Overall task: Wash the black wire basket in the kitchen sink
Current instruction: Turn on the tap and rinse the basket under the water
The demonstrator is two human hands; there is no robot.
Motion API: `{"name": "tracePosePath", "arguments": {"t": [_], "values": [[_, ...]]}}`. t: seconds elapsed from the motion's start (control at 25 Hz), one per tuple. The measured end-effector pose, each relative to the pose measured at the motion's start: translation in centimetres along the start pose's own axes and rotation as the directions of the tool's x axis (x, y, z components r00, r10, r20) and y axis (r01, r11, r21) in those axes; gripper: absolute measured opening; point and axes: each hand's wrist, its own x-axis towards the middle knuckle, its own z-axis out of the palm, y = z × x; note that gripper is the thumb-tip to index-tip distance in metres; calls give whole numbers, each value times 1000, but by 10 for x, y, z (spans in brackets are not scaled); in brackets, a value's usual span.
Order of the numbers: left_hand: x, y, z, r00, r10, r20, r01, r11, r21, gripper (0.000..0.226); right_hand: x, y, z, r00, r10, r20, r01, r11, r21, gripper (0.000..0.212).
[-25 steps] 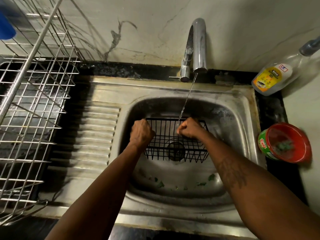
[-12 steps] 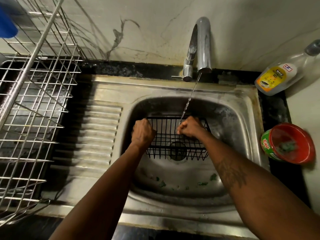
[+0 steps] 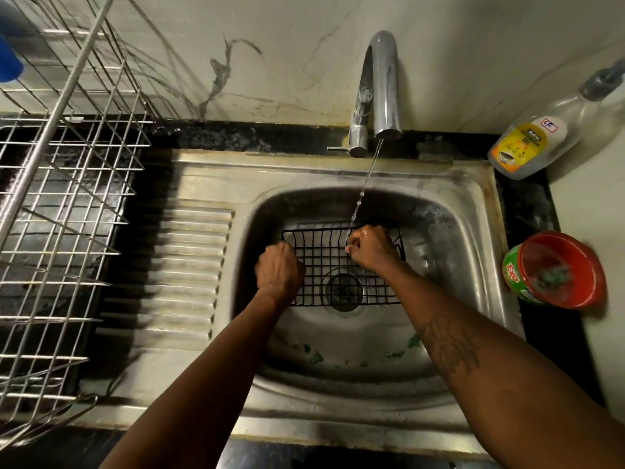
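Black wire basket [image 3: 341, 265] sits in the sink [image 3: 473, 231], gripped between left hand [image 3: 279, 270] and right hand [image 3: 370, 247].

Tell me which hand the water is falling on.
The right hand, gripping the far rim of the black wire basket under the stream; the left hand grips its left edge, away from the water.

Black grid-wire basket [image 3: 341, 269], steel sink [image 3: 473, 198], red tub [image 3: 571, 265], yellow-labelled bottle [image 3: 527, 147].
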Motion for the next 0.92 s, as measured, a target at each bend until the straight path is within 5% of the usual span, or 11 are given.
{"name": "tracePosePath", "arguments": {"t": [0.2, 0.36, 0.68, 0.92], "values": [[23, 32, -12, 984, 171, -51, -160, 972, 174, 57, -16, -1, -3, 989, -86, -122, 76, 994, -85, 7], [30, 62, -5, 911, 402, 87, -411, 890, 198, 16, -25, 1, -12, 910, -89, -405, 16, 983, -181, 21], [23, 26, -20, 943, 291, 162, -320, 927, 196, 7, -32, 1, -10, 852, -22, -523, -49, 991, -123, 29], [20, 17, -23, 920, 248, 303, -301, 943, 140, 14, -30, -23, -1, 953, 7, -302, -41, 994, -105, 21]]}}
